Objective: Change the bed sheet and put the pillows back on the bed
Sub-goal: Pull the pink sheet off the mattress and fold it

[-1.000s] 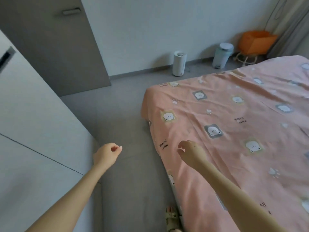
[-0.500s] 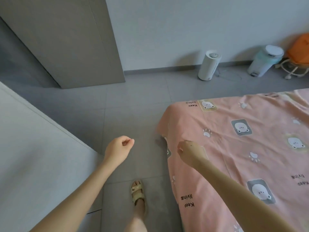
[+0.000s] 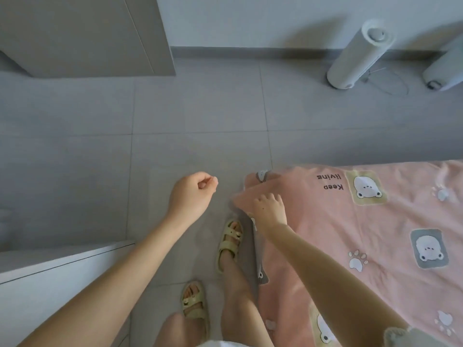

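Our right hand (image 3: 269, 211) grips the folded corner of the pink sheet (image 3: 350, 234), which lies spread over the bed (image 3: 249, 246). We should draw that corner taut and low. Our left hand (image 3: 193, 194), curled on nothing just beyond, ought to help tuck the slack.

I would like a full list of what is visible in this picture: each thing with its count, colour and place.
bed sheet: one, pink with white bear prints, on the bed, lower right
tall round appliance: one, white, on the floor by the far wall
cord: one, thin, grey, beside the appliance
bin: one, pale, right edge, partly cut off
door: one, grey, upper left
cabinet: one, white, lower left
floor: grey tiles
sandals: two, pale yellow, on the feet beside the bed
left hand: fingers curled, holding nothing, over the floor
right hand: grips the sheet's raised corner
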Action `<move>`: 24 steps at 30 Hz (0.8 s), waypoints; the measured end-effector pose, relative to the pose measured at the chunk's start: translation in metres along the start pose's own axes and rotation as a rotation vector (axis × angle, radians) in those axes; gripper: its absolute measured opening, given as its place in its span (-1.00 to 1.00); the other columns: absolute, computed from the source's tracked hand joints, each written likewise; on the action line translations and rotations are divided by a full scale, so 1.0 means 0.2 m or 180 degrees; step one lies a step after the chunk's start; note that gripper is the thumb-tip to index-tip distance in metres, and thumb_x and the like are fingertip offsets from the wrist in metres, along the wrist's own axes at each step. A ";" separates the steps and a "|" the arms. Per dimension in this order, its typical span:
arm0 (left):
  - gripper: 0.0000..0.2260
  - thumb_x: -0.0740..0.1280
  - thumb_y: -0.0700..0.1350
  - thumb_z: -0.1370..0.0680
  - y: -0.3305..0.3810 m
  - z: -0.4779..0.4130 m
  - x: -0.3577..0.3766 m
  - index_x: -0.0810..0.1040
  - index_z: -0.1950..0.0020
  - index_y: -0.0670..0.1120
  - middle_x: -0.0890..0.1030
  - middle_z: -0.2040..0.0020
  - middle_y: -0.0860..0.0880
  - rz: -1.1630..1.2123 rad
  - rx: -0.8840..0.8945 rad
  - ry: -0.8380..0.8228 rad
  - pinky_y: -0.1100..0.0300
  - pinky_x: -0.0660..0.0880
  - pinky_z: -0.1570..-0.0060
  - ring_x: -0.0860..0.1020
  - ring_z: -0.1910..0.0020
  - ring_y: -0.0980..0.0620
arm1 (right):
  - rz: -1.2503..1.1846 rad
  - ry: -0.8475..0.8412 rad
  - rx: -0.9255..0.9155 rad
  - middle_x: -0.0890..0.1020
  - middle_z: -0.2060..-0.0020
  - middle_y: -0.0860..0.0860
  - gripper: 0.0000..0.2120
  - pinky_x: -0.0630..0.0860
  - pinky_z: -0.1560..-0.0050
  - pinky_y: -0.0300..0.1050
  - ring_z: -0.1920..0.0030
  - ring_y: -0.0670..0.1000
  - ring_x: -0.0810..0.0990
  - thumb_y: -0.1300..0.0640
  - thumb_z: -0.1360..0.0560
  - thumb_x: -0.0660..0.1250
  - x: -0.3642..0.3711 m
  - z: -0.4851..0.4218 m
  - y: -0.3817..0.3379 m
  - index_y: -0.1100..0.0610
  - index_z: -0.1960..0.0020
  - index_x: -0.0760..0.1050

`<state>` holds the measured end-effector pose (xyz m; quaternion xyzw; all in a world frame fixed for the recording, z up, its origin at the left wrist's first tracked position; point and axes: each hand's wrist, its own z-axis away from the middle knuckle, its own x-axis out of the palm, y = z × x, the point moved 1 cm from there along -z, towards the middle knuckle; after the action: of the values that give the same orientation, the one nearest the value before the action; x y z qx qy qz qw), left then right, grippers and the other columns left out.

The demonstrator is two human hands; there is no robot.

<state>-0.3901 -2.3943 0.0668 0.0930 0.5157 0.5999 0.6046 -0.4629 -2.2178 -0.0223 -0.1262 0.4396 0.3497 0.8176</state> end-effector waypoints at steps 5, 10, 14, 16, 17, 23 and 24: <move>-0.81 0.27 -0.09 -0.56 -0.16 -0.47 0.17 0.61 0.17 -0.11 0.63 0.25 0.04 0.0136 -0.0337 0.0027 -0.03 0.52 0.00 0.59 0.14 -0.07 | 0.0880 -0.0278 -0.0112 0.56 -0.09 0.04 -0.73 0.09 -0.42 0.17 -0.22 0.14 0.43 0.05 -0.52 0.24 0.16 -0.53 0.06 0.06 -0.20 0.49; -0.84 0.27 -0.08 -0.56 -0.40 -0.69 0.36 0.60 0.15 -0.08 0.62 0.25 0.08 0.0053 -0.0781 -0.0101 0.07 0.49 0.04 0.60 0.12 -0.04 | 0.1757 -0.0476 -0.0247 0.37 -0.36 0.21 -0.59 -0.21 -0.42 0.37 -0.43 0.29 0.21 0.03 -0.59 0.13 0.27 -0.84 0.07 0.15 -0.38 0.37; -0.83 0.28 -0.07 -0.56 -0.48 -0.78 0.46 0.62 0.05 -0.11 0.66 0.11 -0.02 -0.0105 -0.0960 -0.0255 0.11 0.50 0.03 0.59 0.05 -0.02 | 0.1337 -0.0647 0.0068 0.42 -0.31 0.12 -0.68 -0.26 -0.42 0.37 -0.41 0.22 0.22 0.06 -0.56 0.18 0.25 -0.94 0.12 0.06 -0.28 0.48; -0.87 0.31 -0.10 -0.55 -0.48 -0.81 0.48 0.62 0.05 -0.11 0.66 0.08 -0.01 -0.0317 -0.0820 -0.0309 0.17 0.46 0.06 0.58 0.04 -0.02 | 0.0483 -0.0289 0.0209 0.47 -0.24 0.05 -0.69 -0.29 -0.43 0.33 -0.38 0.15 0.26 0.16 -0.52 0.19 0.18 -0.87 0.16 0.08 -0.24 0.51; -0.90 0.33 -0.12 -0.53 -0.47 -0.81 0.48 0.62 0.04 -0.09 0.65 0.08 0.00 -0.0475 -0.0601 -0.0308 0.18 0.44 0.07 0.58 0.04 -0.03 | 0.0040 -0.0038 0.0193 0.51 -0.19 0.04 -0.70 -0.27 -0.43 0.32 -0.37 0.14 0.30 0.22 -0.48 0.25 0.13 -0.80 0.17 0.10 -0.19 0.54; -0.44 0.46 -0.18 -0.40 -0.28 -0.80 0.43 0.43 -0.36 0.08 0.47 -0.30 -0.02 -0.1937 0.1409 -0.0877 0.01 0.19 -0.21 0.39 -0.28 -0.11 | -0.1774 0.1087 -0.0430 0.58 -0.10 -0.03 -0.86 0.05 -0.42 0.26 -0.31 0.06 0.40 0.11 -0.47 0.21 -0.30 -0.27 0.36 0.06 0.22 0.51; -0.35 0.47 -0.26 -0.34 -0.24 -0.80 0.42 0.41 -0.38 0.08 0.45 -0.33 -0.05 -0.2075 0.1719 -0.0964 0.02 0.15 -0.21 0.38 -0.30 -0.14 | -0.1938 0.1093 -0.0454 0.56 -0.12 -0.06 -0.87 0.06 -0.43 0.23 -0.33 0.04 0.39 0.08 -0.48 0.19 -0.38 -0.20 0.40 0.01 0.19 0.48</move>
<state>-0.4978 -2.4190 -0.0827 0.1670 0.5618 0.2016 0.7848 -0.5713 -2.2147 0.0239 -0.3652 0.4873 0.0936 0.7877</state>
